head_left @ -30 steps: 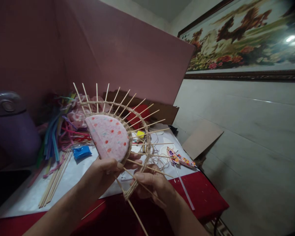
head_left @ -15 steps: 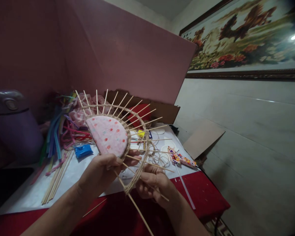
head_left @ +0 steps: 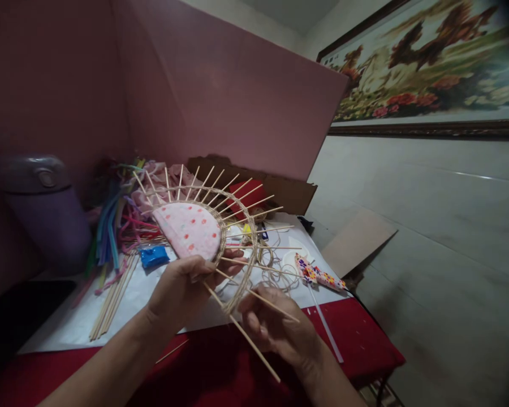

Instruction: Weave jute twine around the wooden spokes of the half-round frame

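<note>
I hold up a half-woven fan-shaped piece: a pink dotted fabric disc [head_left: 189, 230] ringed by wooden sticks [head_left: 246, 203] that stick out like rays, with a woven twine band [head_left: 241, 282] running across them. My left hand [head_left: 180, 291] grips the lower edge of the disc, thumb on top. My right hand [head_left: 274, 325] is closed just below the band's lower end, fingers pinched round the twine and a stick. Loose twine [head_left: 275, 271] trails down to the table behind.
A table with a red cloth [head_left: 356, 333] and white sheet [head_left: 123, 299] carries spare sticks [head_left: 110, 299], coloured straws [head_left: 110, 226], a blue packet [head_left: 154, 256], a patterned pinwheel [head_left: 318, 277] and a cardboard box [head_left: 288, 192]. A purple jug [head_left: 46, 209] stands left; a pink board [head_left: 237, 90] behind.
The woven piece has sunk a little lower and tilted flatter. My right hand slid down and rightward along the band's end. The camera has shifted slightly left.
</note>
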Available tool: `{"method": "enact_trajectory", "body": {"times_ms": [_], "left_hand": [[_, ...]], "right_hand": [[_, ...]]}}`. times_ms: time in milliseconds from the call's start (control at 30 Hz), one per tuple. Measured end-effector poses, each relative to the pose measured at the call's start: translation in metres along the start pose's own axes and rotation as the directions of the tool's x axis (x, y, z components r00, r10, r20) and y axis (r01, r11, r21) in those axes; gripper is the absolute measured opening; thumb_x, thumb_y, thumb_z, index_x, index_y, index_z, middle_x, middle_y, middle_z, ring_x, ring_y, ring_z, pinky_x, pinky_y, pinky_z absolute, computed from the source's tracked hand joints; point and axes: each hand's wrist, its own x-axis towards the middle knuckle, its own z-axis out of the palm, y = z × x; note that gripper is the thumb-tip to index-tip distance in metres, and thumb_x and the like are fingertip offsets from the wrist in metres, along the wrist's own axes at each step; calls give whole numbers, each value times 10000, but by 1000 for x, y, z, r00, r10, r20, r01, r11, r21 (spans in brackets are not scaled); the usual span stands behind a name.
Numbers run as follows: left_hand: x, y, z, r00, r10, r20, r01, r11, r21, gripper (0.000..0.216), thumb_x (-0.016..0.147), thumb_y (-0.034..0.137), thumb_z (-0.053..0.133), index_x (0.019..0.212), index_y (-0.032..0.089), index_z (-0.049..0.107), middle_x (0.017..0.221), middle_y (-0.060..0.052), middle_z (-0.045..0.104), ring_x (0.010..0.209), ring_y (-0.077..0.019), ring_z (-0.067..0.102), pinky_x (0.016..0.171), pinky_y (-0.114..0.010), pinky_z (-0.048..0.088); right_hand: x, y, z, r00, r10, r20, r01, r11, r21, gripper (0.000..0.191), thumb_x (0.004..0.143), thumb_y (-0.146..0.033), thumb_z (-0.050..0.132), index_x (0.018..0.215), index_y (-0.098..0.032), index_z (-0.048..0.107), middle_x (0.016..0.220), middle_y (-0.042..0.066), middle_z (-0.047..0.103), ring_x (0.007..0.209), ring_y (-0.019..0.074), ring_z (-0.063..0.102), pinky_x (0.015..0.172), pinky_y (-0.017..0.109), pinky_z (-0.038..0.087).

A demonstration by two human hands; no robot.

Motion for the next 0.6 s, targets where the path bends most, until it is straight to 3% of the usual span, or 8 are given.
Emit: {"method": "enact_trajectory", "body": {"times_ms": [133,267,367,467,600], "left_hand": [[2,-1,-1,999,33,-19,-33,999,-29,285,573,57,470,736,55,704,865,-138,699,904,-250,634,897,-345,489],[2,-4,-2,998,53,-35,-54,998,-29,203,593,49,498,634,91,692,863,-117,707,889,-224,639,869,-317,503],[1,-5,-2,996,65,-54,-65,998,-13,183,590,53,513,615,88,691,850,-119,708,858,-213,643,859,-308,507],[1,-6,1,993,71,-91,-72,997,-1,180,566,74,521,620,84,693,787,-113,704,848,-236,642,881,-351,496],[1,-8,4,988,128,-92,-128,992,5,148,548,71,528,535,136,661,744,-70,701,897,-241,631,934,-372,461]], "right_hand": [[1,12,10,999,8,-48,-10,998,-60,205,680,-271,746,771,-122,638,551,-10,570,411,29,425,381,134,250],[3,27,31,968,-188,-164,184,982,-41,239,632,-290,777,686,-129,607,563,-15,575,394,15,384,383,140,225],[4,36,42,926,-321,-198,308,947,-95,203,709,-299,723,726,-136,604,533,-34,539,414,15,363,410,149,238],[6,45,43,866,-446,-228,411,893,-184,201,752,-302,683,703,-142,573,500,-52,499,416,19,340,404,156,227],[12,55,45,728,-539,-422,491,841,-228,260,696,-332,728,689,-151,542,501,-60,501,413,18,355,391,142,233]]}}
